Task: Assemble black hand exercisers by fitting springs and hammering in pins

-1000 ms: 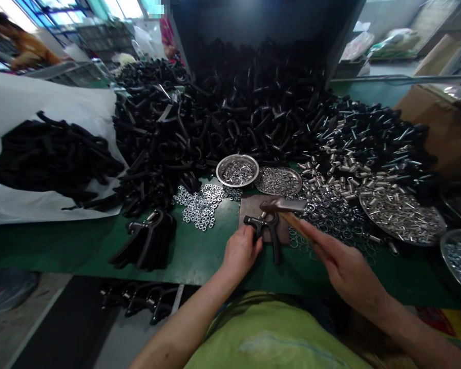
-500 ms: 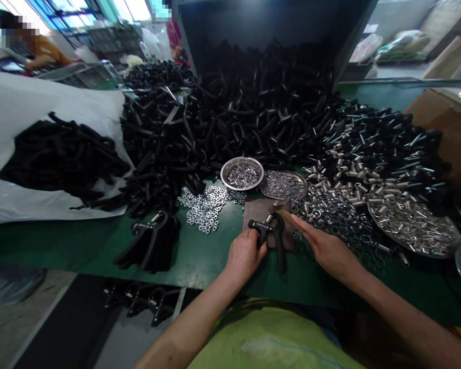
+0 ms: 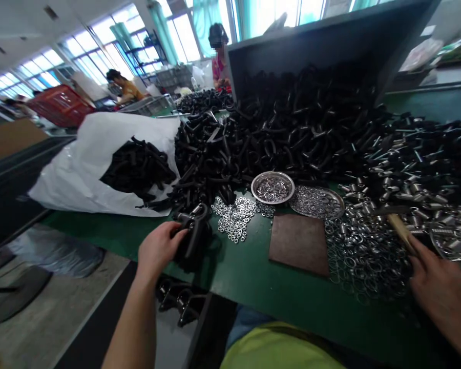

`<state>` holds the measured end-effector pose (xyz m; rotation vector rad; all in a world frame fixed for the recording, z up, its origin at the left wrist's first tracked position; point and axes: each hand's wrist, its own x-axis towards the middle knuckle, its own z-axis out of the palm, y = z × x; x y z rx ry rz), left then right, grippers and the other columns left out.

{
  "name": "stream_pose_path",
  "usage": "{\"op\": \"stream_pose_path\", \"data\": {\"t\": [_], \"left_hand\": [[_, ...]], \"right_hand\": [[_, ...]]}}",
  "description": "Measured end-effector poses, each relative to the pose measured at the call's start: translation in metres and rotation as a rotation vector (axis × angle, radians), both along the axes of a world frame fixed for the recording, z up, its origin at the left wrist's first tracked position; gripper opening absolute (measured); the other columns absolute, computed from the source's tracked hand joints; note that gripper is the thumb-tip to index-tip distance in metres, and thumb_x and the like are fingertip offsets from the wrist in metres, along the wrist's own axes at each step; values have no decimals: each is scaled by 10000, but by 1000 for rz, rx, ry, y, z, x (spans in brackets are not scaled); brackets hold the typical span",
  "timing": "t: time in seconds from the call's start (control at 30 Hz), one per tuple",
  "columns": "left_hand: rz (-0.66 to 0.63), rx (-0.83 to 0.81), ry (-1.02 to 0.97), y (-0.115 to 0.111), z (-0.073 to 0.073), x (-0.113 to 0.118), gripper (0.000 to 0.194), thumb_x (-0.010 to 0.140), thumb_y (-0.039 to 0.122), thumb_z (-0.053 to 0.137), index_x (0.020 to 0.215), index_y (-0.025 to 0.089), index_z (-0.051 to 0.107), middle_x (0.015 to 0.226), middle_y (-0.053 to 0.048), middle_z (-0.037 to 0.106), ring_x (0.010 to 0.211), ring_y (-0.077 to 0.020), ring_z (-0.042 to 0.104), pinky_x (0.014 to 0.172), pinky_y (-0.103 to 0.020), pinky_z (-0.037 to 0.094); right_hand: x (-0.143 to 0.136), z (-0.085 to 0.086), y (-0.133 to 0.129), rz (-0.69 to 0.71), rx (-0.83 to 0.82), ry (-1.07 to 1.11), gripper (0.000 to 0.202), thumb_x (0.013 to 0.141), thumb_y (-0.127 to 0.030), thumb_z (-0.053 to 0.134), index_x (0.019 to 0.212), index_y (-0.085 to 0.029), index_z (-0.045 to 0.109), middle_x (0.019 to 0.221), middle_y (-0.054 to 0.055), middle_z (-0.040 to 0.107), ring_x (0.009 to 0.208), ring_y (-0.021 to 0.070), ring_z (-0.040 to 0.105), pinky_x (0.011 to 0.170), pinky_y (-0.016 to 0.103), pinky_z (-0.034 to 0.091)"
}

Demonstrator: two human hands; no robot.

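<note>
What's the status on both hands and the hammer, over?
Left hand at the stacked black grips, grasp unclear. Right hand gripping the hammer. Loose metal rings close beside the right hand.

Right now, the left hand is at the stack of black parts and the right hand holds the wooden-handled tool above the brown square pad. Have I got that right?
Not quite. The head view shows the right hand holding the wooden-handled tool at the loose metal parts, right of the brown square pad. The left hand is indeed at the stack of black parts.
</note>
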<state>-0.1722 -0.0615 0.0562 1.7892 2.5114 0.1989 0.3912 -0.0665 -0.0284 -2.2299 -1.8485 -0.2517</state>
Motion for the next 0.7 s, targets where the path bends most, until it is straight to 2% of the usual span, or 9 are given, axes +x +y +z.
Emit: {"op": "stream_pose_path", "data": {"t": [0.1, 0.17, 0.23, 0.27, 0.33, 0.43, 0.5, 0.6, 0.7], "left_hand": [[27, -198, 17, -4, 0, -35, 342, 826, 456, 451, 964, 219, 657, 983, -63, 685, 887, -249, 629, 700, -292, 445], [34, -217, 42, 0, 0, -34, 366, 834, 455, 438, 995, 215, 663, 1015, -82, 680, 914, -271, 626, 730, -317, 457], [6, -93, 83, 14, 3, -14, 395, 851, 457, 419, 1041, 203, 653, 1069, -101, 663, 972, -284, 608, 782, -343, 461], [-45, -8, 89, 25, 5, 3, 397, 860, 449, 415, 1060, 196, 646, 1090, -104, 655, 999, -279, 596, 815, -348, 457], [-233, 114, 25, 58, 6, 45, 361, 875, 414, 424, 1071, 202, 640, 1081, -82, 658, 1006, -241, 588, 860, -325, 448], [-544, 188, -60, 124, 1, 124, 270, 874, 327, 473, 1056, 232, 649, 1063, -45, 657, 999, -198, 575, 869, -286, 442], [-703, 234, -5, 173, -6, 175, 244, 878, 284, 483, 1045, 222, 651, 1048, -49, 652, 980, -184, 569, 841, -270, 444], [-821, 290, 110, 241, -16, 237, 275, 872, 149, 456, 1070, 208, 638, 1102, -69, 620, 1029, -194, 523, 826, -288, 426], [-884, 303, 148, 288, -24, 274, 255, 858, 106, 461, 986, 184, 667, 1084, -103, 610, 1051, -226, 493, 858, -342, 388]], "right_hand": [[4, -9, -2, 3, 7, -35, 539, 889, -358, 365, 1421, -270, 376, 706, 121, 551, 524, 261, 541, 437, 389, 376], [2, -9, -3, 64, 30, -100, 541, 872, -293, 379, 1410, -231, 391, 721, 131, 557, 602, 287, 559, 467, 399, 391], [-2, -6, -3, 119, 59, -188, 518, 853, -262, 398, 1366, -207, 447, 731, 139, 569, 649, 308, 561, 498, 418, 408], [-4, -3, -3, 147, 66, -226, 486, 851, -264, 406, 1325, -201, 493, 756, 145, 582, 664, 309, 560, 519, 426, 421], [-8, 2, 1, 186, 76, -269, 415, 857, -272, 403, 1225, -183, 573, 864, 164, 609, 729, 312, 569, 573, 437, 452], [-13, 8, 13, 275, 113, -221, 378, 870, -273, 401, 1160, -153, 611, 1060, 170, 602, 906, 320, 571, 699, 441, 487], [-17, 10, 23, 343, 140, -159, 369, 875, -262, 412, 1165, -152, 612, 1090, 157, 596, 969, 308, 562, 786, 443, 486], [-22, 14, 38, 429, 171, -99, 347, 876, -225, 435, 1162, -157, 618, 1088, 138, 596, 1023, 290, 546, 882, 442, 462], [-26, 17, 48, 488, 194, -74, 326, 879, -190, 442, 1148, -163, 624, 1091, 129, 594, 1128, 304, 492, 916, 441, 447]]}}
